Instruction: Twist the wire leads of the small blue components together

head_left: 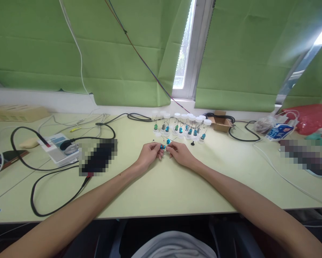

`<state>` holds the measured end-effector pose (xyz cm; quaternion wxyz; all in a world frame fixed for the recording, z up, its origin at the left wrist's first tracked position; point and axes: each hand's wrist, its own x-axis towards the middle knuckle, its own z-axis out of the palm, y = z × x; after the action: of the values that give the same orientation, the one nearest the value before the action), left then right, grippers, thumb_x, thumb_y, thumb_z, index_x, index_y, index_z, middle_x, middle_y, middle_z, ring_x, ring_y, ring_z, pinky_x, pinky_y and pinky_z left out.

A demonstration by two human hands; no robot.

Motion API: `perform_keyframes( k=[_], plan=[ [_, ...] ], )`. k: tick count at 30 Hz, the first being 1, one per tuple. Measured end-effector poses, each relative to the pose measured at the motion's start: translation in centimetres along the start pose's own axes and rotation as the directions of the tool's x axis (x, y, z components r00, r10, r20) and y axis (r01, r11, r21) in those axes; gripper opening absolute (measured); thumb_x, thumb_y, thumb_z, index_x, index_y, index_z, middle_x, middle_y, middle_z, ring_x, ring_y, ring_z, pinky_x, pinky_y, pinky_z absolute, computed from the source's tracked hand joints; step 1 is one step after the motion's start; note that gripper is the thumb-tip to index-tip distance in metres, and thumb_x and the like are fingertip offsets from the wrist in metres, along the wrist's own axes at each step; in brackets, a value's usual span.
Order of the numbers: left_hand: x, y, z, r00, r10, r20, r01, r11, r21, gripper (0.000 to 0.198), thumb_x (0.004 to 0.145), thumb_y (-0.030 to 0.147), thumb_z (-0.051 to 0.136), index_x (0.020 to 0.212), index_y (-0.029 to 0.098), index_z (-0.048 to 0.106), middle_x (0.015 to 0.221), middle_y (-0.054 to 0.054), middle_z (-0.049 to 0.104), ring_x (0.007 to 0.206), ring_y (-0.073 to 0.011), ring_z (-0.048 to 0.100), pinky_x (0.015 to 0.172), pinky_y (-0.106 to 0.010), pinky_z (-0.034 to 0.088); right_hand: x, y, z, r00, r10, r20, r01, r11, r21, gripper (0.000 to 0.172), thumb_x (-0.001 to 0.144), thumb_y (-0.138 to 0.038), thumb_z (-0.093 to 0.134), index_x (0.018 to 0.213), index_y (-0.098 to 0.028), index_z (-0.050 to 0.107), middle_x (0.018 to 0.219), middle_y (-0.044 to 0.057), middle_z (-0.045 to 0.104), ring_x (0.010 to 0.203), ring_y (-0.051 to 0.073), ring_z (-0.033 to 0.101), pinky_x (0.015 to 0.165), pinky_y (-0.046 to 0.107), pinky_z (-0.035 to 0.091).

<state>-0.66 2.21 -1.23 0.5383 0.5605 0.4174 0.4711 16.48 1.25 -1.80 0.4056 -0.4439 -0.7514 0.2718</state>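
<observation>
In the middle of the table, my left hand point(150, 153) and my right hand point(181, 153) meet fingertip to fingertip. Both pinch a small blue part point(163, 147), which is too small to name more exactly. Just beyond the fingers, a second blue piece point(168, 141) with thin wire-like ends lies on the tabletop. A small black knob-like piece point(192, 143) sits to the right of my right hand. Behind stands a cluster of clear vials point(203, 132) with white lids, holding green, blue or dark pieces with thin stems.
Left are a white power strip point(60, 152), a black cable point(34, 193) and a blurred-out dark device point(99, 157). An open cardboard box point(221, 122) stands behind the vials. Farther right lie a blue-and-white packet point(280, 132), a red plastic bag point(315, 116) and a phone-like object point(320, 173).
</observation>
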Motion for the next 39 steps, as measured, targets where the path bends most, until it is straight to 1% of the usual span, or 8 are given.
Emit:
perform_keyframes(
  k=[3, 5, 8, 15, 28, 31, 35, 39],
  plan=[
    [-0.04, 0.04, 0.03, 1.000, 0.003, -0.007, -0.003, 1.000, 0.002, 0.021, 0.079, 0.031, 0.063, 0.075, 0.010, 0.065, 0.068, -0.008, 0.063, 0.055, -0.0122, 0.056, 0.053, -0.027, 0.046, -0.11, -0.02, 0.01, 1.000, 0.018, -0.015, -0.017, 1.000, 0.020, 0.019, 0.089, -0.037, 0.054, 0.095, -0.019, 0.057, 0.092, 0.003, 0.066, 0.058, 0.012, 0.061, 0.065, 0.030, 0.050],
    [-0.09, 0.13, 0.08, 1.000, 0.006, -0.008, -0.006, 1.000, 0.004, 0.021, 0.080, 0.030, 0.062, 0.075, 0.010, 0.065, 0.067, -0.007, 0.062, 0.055, -0.0120, 0.055, 0.053, -0.026, 0.046, -0.18, 0.02, 0.03, 0.999, 0.012, -0.033, -0.011, 0.999, 0.030, 0.023, 0.085, -0.033, 0.058, 0.104, -0.020, 0.054, 0.102, 0.004, 0.064, 0.058, 0.010, 0.061, 0.065, 0.030, 0.051],
    [-0.18, 0.28, 0.18, 1.000, 0.002, -0.012, -0.002, 1.000, 0.003, 0.021, 0.080, 0.029, 0.061, 0.076, 0.010, 0.065, 0.067, -0.007, 0.062, 0.055, -0.0119, 0.055, 0.052, -0.026, 0.046, -0.18, 0.22, 0.13, 0.998, -0.002, -0.057, 0.004, 0.999, 0.041, 0.028, 0.081, -0.027, 0.060, 0.107, -0.020, 0.052, 0.109, 0.005, 0.059, 0.058, 0.009, 0.060, 0.064, 0.029, 0.052],
    [-0.12, 0.24, 0.28, 1.000, -0.007, -0.015, 0.007, 1.000, 0.013, 0.021, 0.082, 0.028, 0.059, 0.077, 0.009, 0.065, 0.068, -0.007, 0.062, 0.055, -0.0118, 0.055, 0.051, -0.026, 0.046, -0.08, 0.45, 0.29, 0.997, -0.012, -0.077, 0.017, 0.998, 0.067, 0.023, 0.081, -0.022, 0.058, 0.103, -0.019, 0.052, 0.102, 0.003, 0.056, 0.054, 0.007, 0.060, 0.062, 0.027, 0.051],
    [-0.12, 0.21, 0.12, 1.000, -0.004, 0.003, 0.004, 1.000, 0.030, 0.020, 0.082, 0.028, 0.059, 0.075, 0.010, 0.065, 0.069, -0.008, 0.063, 0.056, -0.0123, 0.056, 0.053, -0.026, 0.046, -0.22, -0.26, 0.01, 0.999, -0.030, -0.043, 0.033, 0.998, 0.052, 0.013, 0.090, -0.031, 0.049, 0.096, -0.020, 0.053, 0.085, 0.000, 0.060, 0.052, 0.009, 0.058, 0.059, 0.027, 0.049],
    [-0.05, 0.14, 0.10, 1.000, -0.002, 0.001, 0.002, 0.999, 0.035, 0.020, 0.082, 0.027, 0.058, 0.076, 0.010, 0.065, 0.069, -0.008, 0.062, 0.056, -0.0124, 0.056, 0.053, -0.026, 0.046, -0.22, -0.36, 0.00, 0.999, -0.021, -0.034, 0.022, 0.999, 0.036, 0.014, 0.090, -0.032, 0.050, 0.097, -0.020, 0.053, 0.089, 0.001, 0.062, 0.052, 0.009, 0.058, 0.061, 0.028, 0.049],
    [-0.08, 0.17, 0.16, 1.000, 0.003, 0.002, -0.003, 0.999, 0.033, 0.020, 0.082, 0.028, 0.057, 0.074, 0.011, 0.064, 0.068, -0.007, 0.061, 0.054, -0.0123, 0.055, 0.052, -0.027, 0.046, -0.25, -0.37, 0.02, 0.998, -0.042, -0.047, 0.041, 0.999, -0.011, 0.020, 0.083, -0.028, 0.059, 0.100, -0.020, 0.053, 0.102, 0.004, 0.062, 0.060, 0.010, 0.057, 0.066, 0.030, 0.050],
    [-0.21, 0.28, 0.24, 1.000, -0.003, -0.009, 0.003, 1.000, 0.028, 0.019, 0.082, 0.026, 0.056, 0.075, 0.011, 0.064, 0.068, -0.007, 0.061, 0.055, -0.0120, 0.055, 0.052, -0.026, 0.045, -0.19, -0.08, 0.10, 0.996, -0.052, -0.072, 0.051, 0.999, -0.010, 0.021, 0.080, -0.023, 0.059, 0.101, -0.019, 0.053, 0.104, 0.005, 0.060, 0.061, 0.009, 0.056, 0.067, 0.030, 0.050]
  ],
)
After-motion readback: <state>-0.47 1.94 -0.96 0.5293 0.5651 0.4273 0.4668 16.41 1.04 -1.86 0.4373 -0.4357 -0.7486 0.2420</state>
